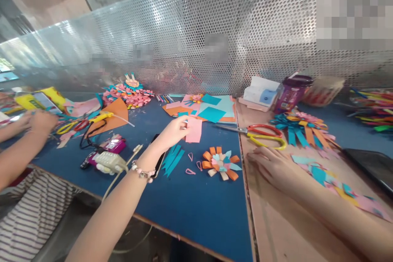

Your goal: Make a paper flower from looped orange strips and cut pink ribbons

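My left hand (175, 132) pinches a small pink paper piece (194, 130) by its upper left edge, above the blue table. On the wooden board to the right, my right hand (270, 164) rests with its fingers stretched out, just below the scissors (266, 136) with red and yellow handles. Whether its fingertips touch the scissors is unclear. Between my hands lies a paper flower (220, 163) of orange, pink and light blue loops. Small pink paper loops (190, 171) and teal paper strips (173, 160) lie to its left. My left wrist partly covers a dark phone (159, 163).
Coloured paper sheets (212, 114) are stacked at the back, near a pink and teal paper heap (127, 94). A glue gun (102, 117) and power strip (110, 161) with cables lie left, beside a co-worker's hands (41, 122). A purple cup (293, 92) stands back right.
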{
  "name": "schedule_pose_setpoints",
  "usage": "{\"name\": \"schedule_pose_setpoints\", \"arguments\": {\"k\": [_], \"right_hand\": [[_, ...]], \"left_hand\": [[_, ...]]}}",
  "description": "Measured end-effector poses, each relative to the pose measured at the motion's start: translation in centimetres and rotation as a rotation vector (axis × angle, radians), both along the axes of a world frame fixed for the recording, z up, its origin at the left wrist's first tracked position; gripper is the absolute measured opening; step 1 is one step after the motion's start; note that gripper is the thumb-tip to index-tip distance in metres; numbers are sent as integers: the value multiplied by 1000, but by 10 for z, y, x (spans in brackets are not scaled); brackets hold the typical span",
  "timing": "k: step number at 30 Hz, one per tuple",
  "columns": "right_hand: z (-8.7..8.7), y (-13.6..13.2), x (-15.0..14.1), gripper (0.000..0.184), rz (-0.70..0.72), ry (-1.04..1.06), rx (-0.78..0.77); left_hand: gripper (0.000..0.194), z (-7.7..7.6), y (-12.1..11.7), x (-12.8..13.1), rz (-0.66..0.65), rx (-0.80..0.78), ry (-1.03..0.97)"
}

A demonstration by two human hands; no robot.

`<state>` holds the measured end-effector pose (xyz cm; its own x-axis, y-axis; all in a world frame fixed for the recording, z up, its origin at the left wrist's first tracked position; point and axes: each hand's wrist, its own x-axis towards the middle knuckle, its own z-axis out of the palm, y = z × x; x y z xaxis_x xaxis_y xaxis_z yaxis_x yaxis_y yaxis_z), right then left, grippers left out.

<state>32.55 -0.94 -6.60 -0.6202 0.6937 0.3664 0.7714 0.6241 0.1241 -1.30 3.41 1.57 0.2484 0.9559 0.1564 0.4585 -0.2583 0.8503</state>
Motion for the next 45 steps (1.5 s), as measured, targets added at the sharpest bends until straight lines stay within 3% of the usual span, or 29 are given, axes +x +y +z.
{"name": "schedule_pose_setpoints", "arguments": {"k": [9,15,21,25,31,36,40,45], "right_hand": [[9,-5,-4,27,2,74,9],[19,-11,-8,25,9,267,161],[23,-17,-23,25,-26,403,172],[35,-28,-45,24,-20,572,9],[58,-37,-86,22,-52,841,-484],[54,-29,-100,22,-17,983,-686],[45,-29,-99,22,-65,1059,-606],[43,-31,-97,16,-24,945,-285]], "left_hand": [[27,-15,-11,18,8,79,66],[29,-12,-31,32,-65,120,78],[30,-8,-52,43,-86,118,49],[27,-7,-64,49,-145,86,47],[20,-4,-69,53,-329,63,60],[22,-6,-62,50,-272,81,17],[27,-11,-52,46,-181,-48,-130],[23,-11,-48,46,-138,-264,-234]]}}
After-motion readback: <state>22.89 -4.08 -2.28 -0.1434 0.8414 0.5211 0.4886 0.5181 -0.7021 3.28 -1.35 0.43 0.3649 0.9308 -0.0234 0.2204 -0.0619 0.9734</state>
